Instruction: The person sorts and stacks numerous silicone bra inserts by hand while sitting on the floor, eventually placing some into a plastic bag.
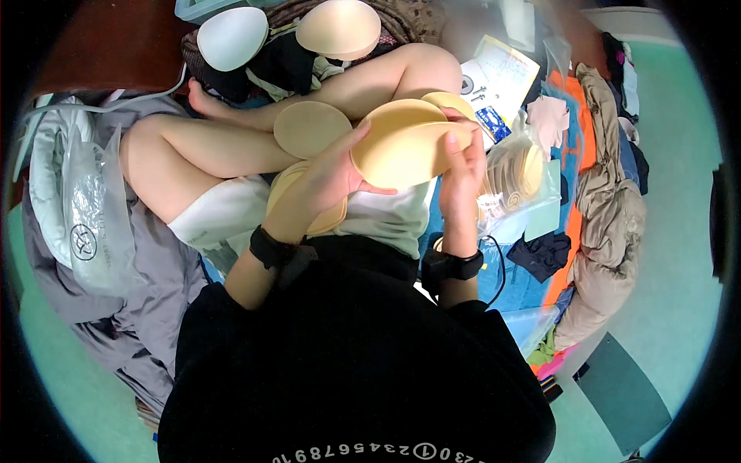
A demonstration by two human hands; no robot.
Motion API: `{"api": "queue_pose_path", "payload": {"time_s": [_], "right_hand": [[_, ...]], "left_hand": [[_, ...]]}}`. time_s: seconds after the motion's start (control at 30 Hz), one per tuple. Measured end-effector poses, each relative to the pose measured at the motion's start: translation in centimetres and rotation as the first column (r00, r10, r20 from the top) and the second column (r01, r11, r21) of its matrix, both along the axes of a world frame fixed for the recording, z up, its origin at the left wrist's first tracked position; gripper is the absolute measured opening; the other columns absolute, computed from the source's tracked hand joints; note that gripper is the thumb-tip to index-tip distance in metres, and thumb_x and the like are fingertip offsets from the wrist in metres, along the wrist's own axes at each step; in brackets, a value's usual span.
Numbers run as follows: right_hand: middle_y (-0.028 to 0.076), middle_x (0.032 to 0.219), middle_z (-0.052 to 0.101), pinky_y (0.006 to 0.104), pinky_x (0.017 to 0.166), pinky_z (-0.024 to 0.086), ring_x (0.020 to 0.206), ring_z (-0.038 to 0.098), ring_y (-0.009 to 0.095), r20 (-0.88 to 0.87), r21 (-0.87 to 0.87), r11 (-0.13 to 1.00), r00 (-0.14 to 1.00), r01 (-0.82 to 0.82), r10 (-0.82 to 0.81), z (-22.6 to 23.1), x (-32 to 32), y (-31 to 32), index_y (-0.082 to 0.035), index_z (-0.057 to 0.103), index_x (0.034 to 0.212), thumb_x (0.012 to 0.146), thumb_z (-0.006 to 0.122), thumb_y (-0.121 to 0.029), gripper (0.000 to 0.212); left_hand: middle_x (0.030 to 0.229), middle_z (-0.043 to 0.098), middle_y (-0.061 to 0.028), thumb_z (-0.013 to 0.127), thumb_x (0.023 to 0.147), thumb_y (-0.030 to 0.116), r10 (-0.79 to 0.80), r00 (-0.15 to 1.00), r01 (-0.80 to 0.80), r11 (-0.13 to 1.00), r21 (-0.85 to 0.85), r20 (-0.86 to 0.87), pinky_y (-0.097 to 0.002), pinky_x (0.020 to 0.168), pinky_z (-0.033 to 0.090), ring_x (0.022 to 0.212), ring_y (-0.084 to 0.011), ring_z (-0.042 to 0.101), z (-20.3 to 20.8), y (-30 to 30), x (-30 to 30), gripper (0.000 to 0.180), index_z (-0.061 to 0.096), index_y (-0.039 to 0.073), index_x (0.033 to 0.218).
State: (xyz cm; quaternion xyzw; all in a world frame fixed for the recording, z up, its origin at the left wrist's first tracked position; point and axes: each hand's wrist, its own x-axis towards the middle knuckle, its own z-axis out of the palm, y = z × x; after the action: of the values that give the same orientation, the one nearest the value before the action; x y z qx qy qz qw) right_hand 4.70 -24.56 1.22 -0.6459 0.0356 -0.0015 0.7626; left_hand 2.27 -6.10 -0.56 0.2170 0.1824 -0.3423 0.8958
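Observation:
In front of my lap I hold a beige bra pad [401,147] with both hands. My left hand [333,171] is closed on its left edge, thumb over the top and fingers beneath. My right hand [463,166] grips the right end, its thumb lying on the face of the pad. Another beige pad [449,101] shows partly behind it; whether my right fingers touch that one I cannot tell. One oval pad [312,130] rests on my bent leg. More pads [289,189] lie in my lap, partly covered by my left forearm.
Beyond my legs, a white pad [231,37] and a beige pad [338,29] lie on dark clothes. To the right is a clear plastic bag [515,181] with stacked pads, near a printed sheet [505,73]. A plastic package [96,216] and grey bedding [143,309] are at left.

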Motion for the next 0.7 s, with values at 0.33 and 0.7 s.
{"api": "queue_pose_path", "payload": {"time_s": [0.33,0.7], "right_hand": [[0.013,0.116,0.058,0.0384,0.093,0.047,0.107,0.058,0.024,-0.098,0.054,0.94,0.938,0.338,-0.332,2.2,3.2,-5.2,0.001,0.046,0.126,0.096,0.051,-0.024,0.039],[0.012,0.111,0.061,0.0322,0.09,0.046,0.105,0.058,0.019,-0.166,-0.105,0.941,0.927,0.321,-0.335,-2.5,2.8,-4.9,0.003,0.051,0.123,0.094,0.056,-0.02,0.037]], "left_hand": [[0.121,0.06,-0.008,0.058,0.094,0.029,0.065,0.986,-0.122,0.908,0.4,0.151,-0.0292,0.093,0.045,0.108,-0.0159,0.057,-0.4,2.4,-0.2,0.045,0.052,-0.001,0.127],[0.097,0.063,-0.0036,0.057,0.094,0.029,0.088,0.971,-0.217,0.717,0.662,0.223,-0.0237,0.068,0.046,0.082,-0.0084,0.057,-0.4,3.3,0.1,0.038,0.057,-0.001,0.118]]}}
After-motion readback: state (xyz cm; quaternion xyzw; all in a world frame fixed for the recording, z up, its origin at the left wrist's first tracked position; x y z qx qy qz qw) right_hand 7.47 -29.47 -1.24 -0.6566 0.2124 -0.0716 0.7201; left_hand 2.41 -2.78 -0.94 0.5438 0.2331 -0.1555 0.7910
